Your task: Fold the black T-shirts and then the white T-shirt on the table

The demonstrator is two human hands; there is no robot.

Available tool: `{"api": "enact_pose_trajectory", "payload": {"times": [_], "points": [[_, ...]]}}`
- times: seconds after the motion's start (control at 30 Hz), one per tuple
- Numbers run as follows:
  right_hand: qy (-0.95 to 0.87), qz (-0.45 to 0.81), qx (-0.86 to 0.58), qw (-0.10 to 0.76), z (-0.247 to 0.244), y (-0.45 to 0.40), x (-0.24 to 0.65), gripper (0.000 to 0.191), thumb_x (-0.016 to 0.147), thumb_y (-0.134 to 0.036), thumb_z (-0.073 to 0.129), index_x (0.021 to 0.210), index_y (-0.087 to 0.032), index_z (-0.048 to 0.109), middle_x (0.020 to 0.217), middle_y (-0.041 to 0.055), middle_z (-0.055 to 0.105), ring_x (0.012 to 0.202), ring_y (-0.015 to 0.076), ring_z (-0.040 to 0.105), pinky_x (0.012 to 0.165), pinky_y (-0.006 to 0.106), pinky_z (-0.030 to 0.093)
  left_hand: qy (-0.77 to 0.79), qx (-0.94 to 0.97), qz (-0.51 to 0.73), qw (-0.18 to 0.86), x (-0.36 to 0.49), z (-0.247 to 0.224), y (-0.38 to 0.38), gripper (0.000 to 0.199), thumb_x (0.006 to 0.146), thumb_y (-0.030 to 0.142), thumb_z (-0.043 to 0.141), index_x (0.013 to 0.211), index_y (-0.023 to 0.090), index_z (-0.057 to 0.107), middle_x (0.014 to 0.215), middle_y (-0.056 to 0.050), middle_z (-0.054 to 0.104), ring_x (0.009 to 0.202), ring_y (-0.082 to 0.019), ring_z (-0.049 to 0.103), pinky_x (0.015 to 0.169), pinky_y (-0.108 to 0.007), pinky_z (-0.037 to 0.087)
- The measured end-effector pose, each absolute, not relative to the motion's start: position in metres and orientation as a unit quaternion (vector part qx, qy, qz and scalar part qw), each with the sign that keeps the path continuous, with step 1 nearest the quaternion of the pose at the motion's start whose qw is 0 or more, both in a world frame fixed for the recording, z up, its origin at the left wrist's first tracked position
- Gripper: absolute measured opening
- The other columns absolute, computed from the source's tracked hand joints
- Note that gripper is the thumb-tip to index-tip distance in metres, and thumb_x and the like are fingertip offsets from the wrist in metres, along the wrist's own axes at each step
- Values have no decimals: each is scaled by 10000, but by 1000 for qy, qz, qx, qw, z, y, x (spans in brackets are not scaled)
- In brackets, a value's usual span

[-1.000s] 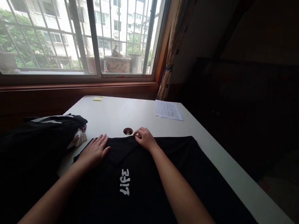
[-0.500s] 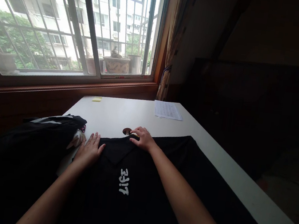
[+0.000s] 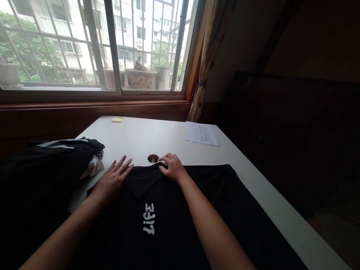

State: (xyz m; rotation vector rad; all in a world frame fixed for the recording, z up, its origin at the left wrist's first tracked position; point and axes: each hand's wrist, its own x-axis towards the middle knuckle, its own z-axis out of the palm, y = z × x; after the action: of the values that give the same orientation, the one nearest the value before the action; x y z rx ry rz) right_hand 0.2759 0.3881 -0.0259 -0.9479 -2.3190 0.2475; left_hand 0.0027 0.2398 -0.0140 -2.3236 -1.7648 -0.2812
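A black garment point(image 3: 176, 214) with white "Life" lettering point(image 3: 149, 218) lies spread over the white table point(image 3: 147, 135). On the garment's upper left part rests my left hand point(image 3: 115, 179), its fingers spread and nothing held. My right hand point(image 3: 172, 166) is at the garment's far edge, beside a round hole point(image 3: 153, 159) in the tabletop. Its thumb and fingers are pinched on the garment's edge, where a small pale and yellow bit shows.
Dark clothes point(image 3: 38, 174) are heaped on the left, with a whitish cloth point(image 3: 93, 168) at their side. Papers point(image 3: 202, 133) and a yellow note point(image 3: 116, 119) lie at the table's far end, below the window. A curtain point(image 3: 204, 58) hangs beside it.
My left hand has shifted slightly right over the garment, its fingers now at the far edge. My right hand has barely moved.
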Motion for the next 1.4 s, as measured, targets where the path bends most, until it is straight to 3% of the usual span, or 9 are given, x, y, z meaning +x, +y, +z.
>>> {"api": "enact_pose_trajectory", "payload": {"times": [0.17, 0.23, 0.33, 0.5, 0.63, 0.8, 1.03, 1.17, 1.4], "points": [[-877, 80, -349, 319, -25, 386, 276, 295, 840, -203, 720, 1129, -263, 715, 1078, 62, 636, 1014, 239, 571, 948, 402, 483, -560, -819, -121, 4, 1, -21, 242, 587, 951, 109, 346, 1508, 231, 483, 1600, -40, 429, 1500, -200, 354, 1233, -425, 305], [-880, 67, -340, 324, -24, 383, 275, 302, 842, -172, 702, 1129, -262, 717, 1075, 67, 634, 1019, 243, 569, 956, 410, 485, -581, -805, -123, -4, 1, -27, 243, 525, 1012, 271, 374, 1529, 231, 453, 1619, -56, 391, 1511, -236, 332, 1233, -465, 288], [-886, 45, -325, 327, -19, 376, 276, 354, 841, -73, 634, 1124, -263, 731, 1102, 81, 643, 1058, 256, 562, 970, 423, 487, -627, -772, -101, 7, 3, -31, 242, 601, 1027, 477, 393, 1570, 221, 381, 1652, -75, 305, 1540, -273, 254, 1239, -500, 233], [-925, 37, -222, 306, -15, 366, 278, 386, 890, -107, 595, 1205, -288, 725, 1258, 66, 665, 1168, 256, 570, 1056, 442, 461, -662, -746, -70, 15, 6, -31, 243, 667, 1030, 559, 337, 1590, 198, 333, 1674, -78, 221, 1555, -283, 200, 1243, -497, 179], [-945, 55, -186, 262, -22, 368, 277, 335, 976, -277, 582, 1290, -286, 698, 1367, 55, 653, 1295, 252, 543, 1134, 439, 408, -668, -742, -56, 9, 6, -30, 245, 701, 1031, 572, 321, 1594, 155, 314, 1678, -92, 199, 1560, -287, 177, 1243, -500, 170], [-945, 89, -240, 205, -30, 373, 285, 427, 1016, -390, 539, 1443, -380, 564, 1567, -13, 476, 1459, 263, 403, 1206, 465, 307, -673, -738, -54, 2, 4, -29, 246, 697, 1030, 577, 316, 1600, 176, 298, 1684, -82, 189, 1563, -283, 163, 1243, -507, 151], [-925, 101, -319, 183, -29, 379, 320, 462, 993, -462, 572, 1451, -410, 546, 1574, 4, 465, 1484, 301, 363, 1209, 538, 269, -700, -713, -39, -6, -2, -27, 245, 693, 1039, 558, 275, 1618, 179, 235, 1690, -78, 156, 1573, -276, 110, 1236, -539, 142], [-911, 80, -384, 127, -26, 388, 363, 509, 1030, -553, 422, 1510, -393, 473, 1632, -5, 369, 1512, 285, 306, 1231, 514, 222, -704, -709, -34, 2, -5, -31, 247, 676, 1044, 539, 261, 1616, 181, 239, 1692, -71, 154, 1573, -266, 116, 1237, -541, 155], [-841, 25, -529, 106, -34, 406, 472, 545, 1035, -557, 296, 1512, -358, 471, 1619, 10, 397, 1500, 274, 325, 1221, 507, 250, -702, -707, -89, 20, -15, -39, 251, 562, 1043, 389, 311, 1561, 182, 385, 1639, -80, 356, 1530, -271, 282, 1225, -507, 249]]}}
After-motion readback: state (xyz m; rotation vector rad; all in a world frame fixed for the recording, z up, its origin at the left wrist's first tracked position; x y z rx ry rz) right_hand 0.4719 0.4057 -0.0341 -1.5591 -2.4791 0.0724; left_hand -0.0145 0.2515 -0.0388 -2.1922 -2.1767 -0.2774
